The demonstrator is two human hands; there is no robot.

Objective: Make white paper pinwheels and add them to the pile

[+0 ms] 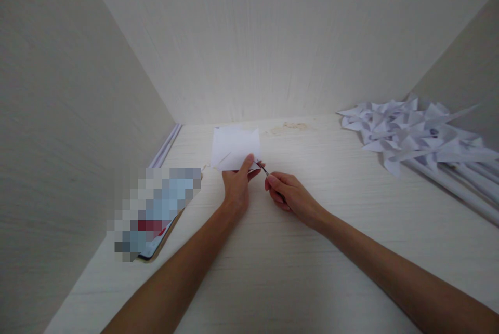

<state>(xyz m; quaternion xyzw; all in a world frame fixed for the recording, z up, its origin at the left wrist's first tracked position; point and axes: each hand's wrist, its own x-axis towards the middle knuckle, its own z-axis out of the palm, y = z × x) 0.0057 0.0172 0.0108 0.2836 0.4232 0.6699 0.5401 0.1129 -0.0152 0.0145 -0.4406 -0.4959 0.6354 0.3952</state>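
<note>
Left hand (236,184): pinching the lower edge of a white paper sheet (235,148) at frame centre. Right hand (290,195): gripping small scissors (264,169), tips touching the sheet's lower right corner. Folded paper pinwheels (409,134): lying at upper right.

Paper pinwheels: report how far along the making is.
Done: a heap of finished white paper pinwheels on sticks lies at the right of the desk. In hand: the left hand pinches a white paper square while the right hand works small scissors at its corner. Left: more flat paper sheets wait along the left wall.
</note>
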